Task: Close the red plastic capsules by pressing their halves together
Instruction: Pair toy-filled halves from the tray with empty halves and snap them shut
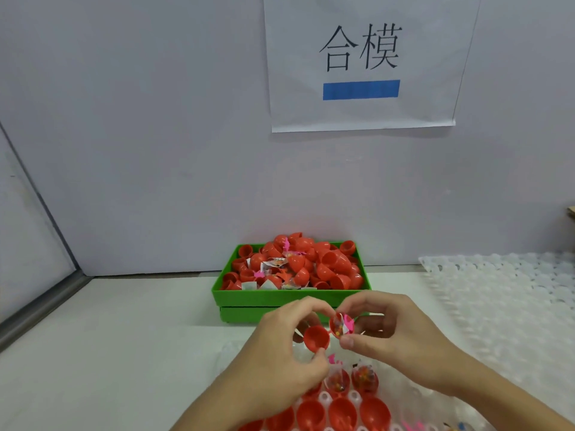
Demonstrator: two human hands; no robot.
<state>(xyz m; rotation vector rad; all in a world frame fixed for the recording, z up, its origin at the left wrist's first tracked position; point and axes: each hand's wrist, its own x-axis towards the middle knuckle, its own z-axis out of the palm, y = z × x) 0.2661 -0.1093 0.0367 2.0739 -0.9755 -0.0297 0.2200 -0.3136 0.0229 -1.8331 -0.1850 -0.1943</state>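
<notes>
Low in the frame's centre, the left hand [280,346] pinches an empty red capsule half [316,337]; the right hand [392,334] pinches the filled half [341,325] beside it.

Round red plastic capsule [326,332]: open, hinged halves side by side; right half holds small toy; held above table.

Smooth, glossy red plastic capsule halves [316,337]; matt green plastic bin [273,298]; translucent bumpy plastic tray [497,275]; matt white paper sign [361,63].
</notes>
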